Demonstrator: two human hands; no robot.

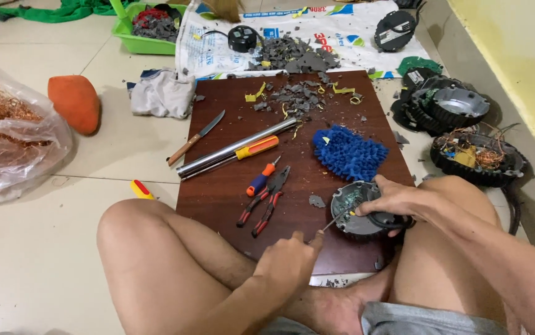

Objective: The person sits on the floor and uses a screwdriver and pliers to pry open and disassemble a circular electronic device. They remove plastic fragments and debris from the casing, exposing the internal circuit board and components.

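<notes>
So the round motor housing [362, 214] sits at the near right corner of the dark wooden board [230, 192] on the floor, right hand [397, 200] clamped over its top rim, fingers wrapped around it. Left hand [289, 263] is closed in a fist on a thin screwdriver [332, 221], tip poking in at the housing's left edge. I'd say keep the tip low and pry in short nudges, with the right hand pressing down so the thing doesn't skate off the board, and keep those fingers out of the blade's line. Containers: the green plastic bin [132, 41] up top holds dark scrap with some red bits, and the clear plastic bag [13, 155] on the left is stuffed with copper wire.
</notes>
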